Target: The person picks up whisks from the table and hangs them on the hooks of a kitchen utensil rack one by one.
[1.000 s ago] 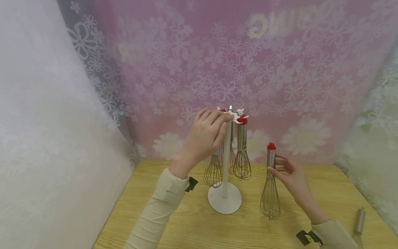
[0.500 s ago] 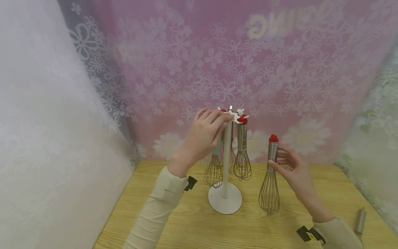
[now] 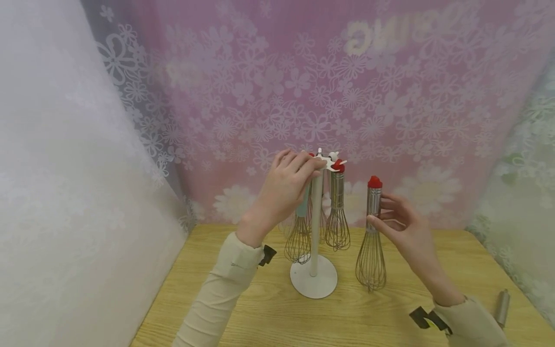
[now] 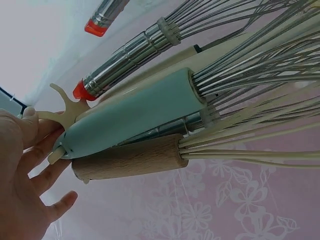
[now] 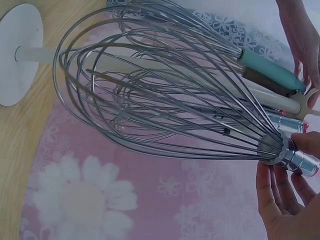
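Observation:
My right hand [image 3: 407,233] pinches a balloon whisk [image 3: 374,200] by its metal handle, between thumb and fingers. That whisk hangs upright above the table, red cap up, right of the white whisk stand [image 3: 315,226]. In the right wrist view its wire loops [image 5: 165,90] fill the middle. My left hand [image 3: 284,188] holds the hooked top of the stand with thumb and fingertips. From the hooks hang a red-capped metal whisk [image 3: 337,190], a teal-handled whisk [image 4: 135,115] and a wooden-handled whisk [image 4: 130,159]; others hang partly hidden behind.
The stand's round white base [image 3: 323,284] rests on the wooden table [image 3: 260,308]. Another metal-handled tool [image 3: 502,308] lies at the right edge, partly hidden by my sleeve. A pink flowered backdrop [image 3: 243,96] rises behind, with pale sheets on both sides.
My right hand has raised the whisk, and lately brought it slightly left towards the stand. My left hand stays on the stand's top.

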`<state>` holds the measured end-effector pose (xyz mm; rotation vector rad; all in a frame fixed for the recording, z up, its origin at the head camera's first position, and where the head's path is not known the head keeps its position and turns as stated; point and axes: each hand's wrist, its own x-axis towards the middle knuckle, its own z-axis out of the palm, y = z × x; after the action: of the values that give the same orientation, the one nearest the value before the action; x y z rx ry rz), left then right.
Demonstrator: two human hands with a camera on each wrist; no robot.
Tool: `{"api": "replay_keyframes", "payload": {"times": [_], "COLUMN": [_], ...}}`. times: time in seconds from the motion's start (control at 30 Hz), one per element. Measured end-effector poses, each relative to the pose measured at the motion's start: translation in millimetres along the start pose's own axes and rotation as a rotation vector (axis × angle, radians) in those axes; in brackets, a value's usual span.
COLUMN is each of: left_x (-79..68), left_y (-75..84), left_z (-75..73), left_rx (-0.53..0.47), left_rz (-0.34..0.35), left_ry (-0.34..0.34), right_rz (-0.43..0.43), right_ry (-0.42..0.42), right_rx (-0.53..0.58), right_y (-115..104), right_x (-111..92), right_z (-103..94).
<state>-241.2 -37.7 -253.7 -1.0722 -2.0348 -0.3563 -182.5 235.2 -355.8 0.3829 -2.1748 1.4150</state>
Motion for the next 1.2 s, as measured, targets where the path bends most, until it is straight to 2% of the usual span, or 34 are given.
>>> {"api": "replay_keyframes", "payload": {"times": [0.17,0.47,0.83,1.2], "left_x": [0.7,2.9,3.5,4.0], "left_y": [0.9,2.4,1.4,0.7], "left_z": [0.1,0.4,1.1,1.8], "left_rx": [0.032,0.072,0.033,0.023], "left_rz": [-0.001,0.007,0.027,0.024], "left_ry": [-0.011,-0.012,-0.005,-0.004], "right_rz": [0.003,-0.054,-0.109,-0.187], "right_ry": [-0.014,-0.019,-0.024,-0.009], "right_rx": [-0.016,0.002,-0.084,-0.117], "right_y": [-14,-32,-43,-51], "right_x": [5,15,23,26], "right_z": [3.5,13.4,19.3,25.6]}}
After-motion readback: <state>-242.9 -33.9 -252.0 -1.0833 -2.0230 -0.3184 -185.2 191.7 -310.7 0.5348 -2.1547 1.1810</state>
